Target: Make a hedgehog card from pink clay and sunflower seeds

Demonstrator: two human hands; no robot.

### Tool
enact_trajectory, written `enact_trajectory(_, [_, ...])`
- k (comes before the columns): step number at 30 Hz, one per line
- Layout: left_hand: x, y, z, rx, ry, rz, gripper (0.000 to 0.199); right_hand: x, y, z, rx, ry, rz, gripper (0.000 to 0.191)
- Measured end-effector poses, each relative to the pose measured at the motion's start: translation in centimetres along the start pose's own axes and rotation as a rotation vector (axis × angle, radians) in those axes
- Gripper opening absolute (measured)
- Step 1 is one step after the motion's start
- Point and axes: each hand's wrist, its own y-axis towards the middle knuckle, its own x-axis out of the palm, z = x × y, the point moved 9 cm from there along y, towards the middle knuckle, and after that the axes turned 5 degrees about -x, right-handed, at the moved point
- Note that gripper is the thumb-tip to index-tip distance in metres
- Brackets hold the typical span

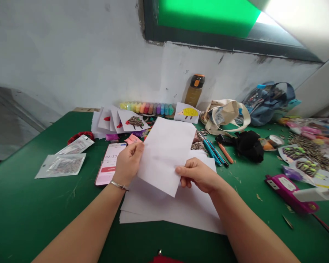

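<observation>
Both hands hold up a blank white sheet of paper (164,153), tilted above the table. My left hand (130,160) pinches its left edge, with a bracelet showing at the wrist. At the lower right edge, my right hand (196,174) grips the same sheet between thumb and curled fingers. Beneath them lie larger white sheets (164,210), overlapping on the green table. A phone (109,166) with a timer on its screen lies just left of my left hand.
Behind stand hedgehog picture cards (134,120), a row of coloured clay (150,108) and a bottle (194,89). Pens (212,150), a canvas bag (226,115) and a black cloth item (249,146) lie right. Far right are sunflower seeds (312,148) and a magenta device (290,193). Clear packets (61,165) lie left.
</observation>
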Motion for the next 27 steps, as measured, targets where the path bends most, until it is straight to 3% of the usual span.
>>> enact_trajectory(3, [-1.3, -1.3, 2.9, 0.286, 0.084, 0.164, 0.049, -0.4, 0.1, -0.1, -0.003, 0.028, 0.063, 0.039])
enact_trajectory(5, [-0.7, -3.1, 5.3, 0.516, 0.16, 0.142, 0.043, -0.2, 0.2, 0.1, 0.006, 0.063, 0.112, 0.038])
enact_trajectory(8, [2.3, -5.4, 6.9, 0.692, 0.176, -0.126, 0.033, 1.1, 0.6, 0.9, 0.025, 0.116, 0.159, 0.038])
enact_trajectory(11, [6.2, -6.7, 6.1, 0.66, 0.214, -0.514, 0.036, 2.8, 0.9, 1.6, 0.056, 0.16, 0.128, 0.043])
enact_trajectory(14, [7.6, -7.0, 5.3, 0.634, 0.263, -0.65, 0.042, 4.0, 0.3, 2.1, 0.149, 0.075, -0.038, 0.056])
enact_trajectory(17, [7.9, -7.7, 5.2, 0.686, 0.324, -0.708, 0.046, 5.0, -1.7, 1.4, 0.193, -0.063, -0.345, 0.067])
enact_trajectory(20, [8.4, -8.8, 5.0, 0.73, 0.423, -0.752, 0.044, 5.0, -3.6, -0.4, 0.127, -0.177, -0.518, 0.049])
enact_trajectory(22, [8.8, -9.2, 4.6, 0.728, 0.473, -0.756, 0.044, 3.4, -3.2, -2.2, -0.029, -0.219, -0.383, 0.039])
enact_trajectory(25, [9.0, -9.6, 4.4, 0.719, 0.498, -0.767, 0.048, -1.4, -2.2, -5.1, -0.308, -0.409, 0.138, 0.031])
enact_trajectory(27, [8.8, -9.7, 4.6, 0.725, 0.501, -0.774, 0.049, -3.8, -2.4, -5.8, -0.371, -0.622, 0.411, 0.025])
